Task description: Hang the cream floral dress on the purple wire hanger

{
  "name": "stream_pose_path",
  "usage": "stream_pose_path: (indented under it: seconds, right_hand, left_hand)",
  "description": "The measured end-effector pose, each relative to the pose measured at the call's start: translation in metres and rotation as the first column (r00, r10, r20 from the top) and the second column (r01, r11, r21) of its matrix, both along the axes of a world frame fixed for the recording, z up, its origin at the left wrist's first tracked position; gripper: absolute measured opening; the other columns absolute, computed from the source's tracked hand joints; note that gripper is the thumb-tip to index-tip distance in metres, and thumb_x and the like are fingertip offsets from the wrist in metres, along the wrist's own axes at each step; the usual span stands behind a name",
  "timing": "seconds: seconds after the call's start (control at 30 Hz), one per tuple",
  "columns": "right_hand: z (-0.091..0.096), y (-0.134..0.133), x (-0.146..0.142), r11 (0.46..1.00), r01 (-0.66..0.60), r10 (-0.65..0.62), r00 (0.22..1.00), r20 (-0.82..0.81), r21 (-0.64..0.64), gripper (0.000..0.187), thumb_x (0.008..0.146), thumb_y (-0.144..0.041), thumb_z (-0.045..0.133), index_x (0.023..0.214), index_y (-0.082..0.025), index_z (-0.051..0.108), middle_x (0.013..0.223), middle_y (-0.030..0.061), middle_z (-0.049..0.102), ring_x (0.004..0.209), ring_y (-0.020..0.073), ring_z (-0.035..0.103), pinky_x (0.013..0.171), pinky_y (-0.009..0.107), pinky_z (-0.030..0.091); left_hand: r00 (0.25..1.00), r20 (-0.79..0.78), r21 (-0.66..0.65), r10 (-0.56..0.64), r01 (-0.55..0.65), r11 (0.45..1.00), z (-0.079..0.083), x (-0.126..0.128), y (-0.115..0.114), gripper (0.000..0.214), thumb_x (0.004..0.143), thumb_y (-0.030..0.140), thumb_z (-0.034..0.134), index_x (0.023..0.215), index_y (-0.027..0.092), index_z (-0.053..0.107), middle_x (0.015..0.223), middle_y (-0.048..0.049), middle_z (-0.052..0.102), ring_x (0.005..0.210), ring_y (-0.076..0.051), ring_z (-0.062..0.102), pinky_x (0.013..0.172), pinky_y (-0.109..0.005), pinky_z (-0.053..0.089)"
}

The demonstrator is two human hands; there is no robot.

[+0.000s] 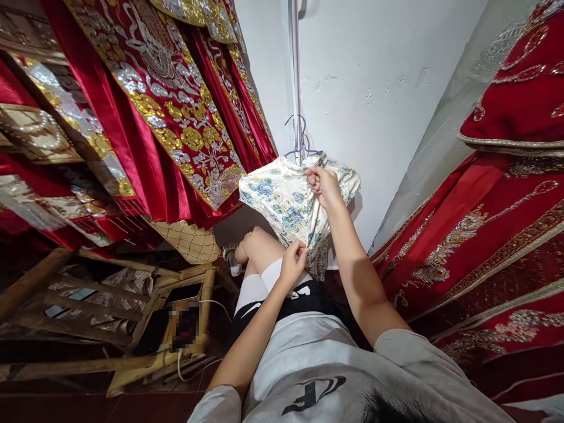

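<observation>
A cream garment with blue flower print (pixel 282 202) hangs on a purple wire hanger (pixel 302 141) from a metal pole. My right hand (pixel 324 185) is closed in a pinch on the garment's collar near the hanger. Lower down, my left hand (pixel 293 264) pinches the front edge of the same garment. I am seated, with my bare knee (pixel 258 244) below the cloth.
Red satin garments with gold and silver embroidery (pixel 167 100) hang at the left, and more (pixel 493 235) at the right. A wooden chair (pixel 132 311) with a cable and a blurred dark item stands at lower left. A white wall (pixel 374 76) is ahead.
</observation>
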State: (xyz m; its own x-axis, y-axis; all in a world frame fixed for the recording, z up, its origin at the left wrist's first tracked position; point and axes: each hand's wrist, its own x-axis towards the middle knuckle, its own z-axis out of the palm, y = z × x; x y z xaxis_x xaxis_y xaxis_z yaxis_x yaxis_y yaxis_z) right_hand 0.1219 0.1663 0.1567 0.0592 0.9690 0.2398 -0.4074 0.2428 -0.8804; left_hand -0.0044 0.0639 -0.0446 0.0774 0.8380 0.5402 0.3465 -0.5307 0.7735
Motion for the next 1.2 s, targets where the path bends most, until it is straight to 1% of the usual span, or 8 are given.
stream_pose_path:
  seconds: [0.1,0.3,0.43,0.6,0.7,0.87,1.0,1.2]
  right_hand:
    - [-0.012,-0.011,-0.002,0.998,0.045,-0.045,0.999,-0.001,0.035,0.016,0.085,-0.025,0.063,0.072,-0.015,0.062,0.050,-0.0069,0.044,0.039,0.0035,0.030,0.037,0.018,0.018]
    - [-0.023,-0.012,-0.013,1.000,0.005,-0.006,0.972,-0.236,-0.006,0.018,0.089,-0.033,0.058,0.080,-0.018,0.060,0.053,-0.0079,0.036,0.038,0.0048,0.025,0.036,0.020,0.021]
    - [-0.026,-0.013,-0.012,0.999,-0.037,0.031,0.974,-0.224,-0.020,0.015,0.087,-0.032,0.064,0.083,-0.017,0.063,0.053,-0.0076,0.038,0.038,0.0042,0.026,0.036,0.020,0.019]
    - [-0.020,-0.014,0.000,0.950,-0.305,0.262,0.900,-0.348,-0.075,0.011,0.089,-0.026,0.063,0.082,-0.017,0.062,0.052,-0.0096,0.030,0.038,0.0045,0.020,0.035,0.020,0.017]
    - [-0.015,-0.013,-0.002,0.931,-0.352,0.290,0.876,-0.385,-0.101,0.012,0.088,-0.026,0.063,0.081,-0.017,0.061,0.051,-0.0101,0.029,0.038,0.0049,0.018,0.035,0.020,0.017]
    - [-0.016,-0.013,-0.014,0.995,-0.092,0.083,0.978,-0.192,-0.036,0.018,0.083,-0.033,0.070,0.078,-0.018,0.061,0.054,-0.0079,0.039,0.040,0.0045,0.025,0.037,0.022,0.017]
    - [-0.020,-0.010,-0.018,0.994,0.058,-0.050,0.996,-0.079,0.095,0.018,0.081,-0.032,0.068,0.074,-0.018,0.060,0.055,-0.0056,0.045,0.045,0.0054,0.032,0.041,0.021,0.021]
    - [-0.051,-0.003,-0.022,0.983,0.182,-0.182,0.983,-0.027,-0.019,0.019,0.079,-0.026,0.062,0.065,-0.019,0.052,0.055,-0.0052,0.044,0.046,0.0063,0.028,0.043,0.023,0.021]
  left_hand:
    - [1.000,0.002,0.088,-0.016,0.016,0.996,0.037,-0.006,0.013,0.013,0.096,0.031,0.057,0.094,0.020,0.063,0.089,-0.0056,0.067,0.081,-0.019,0.061,0.077,-0.031,0.048]
    - [0.998,-0.023,0.345,0.055,-0.044,0.938,0.163,-0.008,0.071,0.028,0.100,0.030,0.052,0.126,0.022,0.061,0.085,-0.0025,0.065,0.077,-0.017,0.062,0.079,-0.030,0.048]
    - [0.932,-0.356,0.312,0.067,0.051,0.949,0.211,-0.006,0.092,0.016,0.095,0.019,0.055,0.095,0.015,0.070,0.080,-0.0050,0.067,0.076,-0.020,0.061,0.079,-0.032,0.046]
    - [0.890,-0.438,0.344,0.124,0.038,0.938,0.222,-0.007,0.084,0.017,0.094,0.019,0.053,0.087,0.015,0.068,0.077,-0.0054,0.067,0.071,-0.019,0.057,0.072,-0.030,0.042]
    - [0.910,-0.394,0.366,0.132,0.024,0.930,0.223,-0.009,0.080,0.015,0.094,0.017,0.053,0.086,0.016,0.066,0.078,-0.0049,0.067,0.070,-0.018,0.056,0.070,-0.029,0.040]
    - [0.934,-0.323,0.410,0.154,-0.008,0.912,0.226,-0.011,0.087,0.012,0.092,0.015,0.054,0.085,0.016,0.064,0.081,-0.0048,0.068,0.073,-0.018,0.057,0.069,-0.029,0.039]
    - [0.943,-0.297,0.418,0.149,-0.012,0.908,0.224,-0.009,0.087,0.013,0.093,0.016,0.053,0.085,0.017,0.063,0.081,-0.0047,0.068,0.076,-0.018,0.057,0.072,-0.030,0.041]
    - [0.976,-0.159,0.416,0.147,-0.068,0.907,0.221,-0.014,0.096,0.016,0.098,0.022,0.052,0.087,0.017,0.062,0.087,-0.0048,0.067,0.086,-0.018,0.060,0.081,-0.031,0.044]
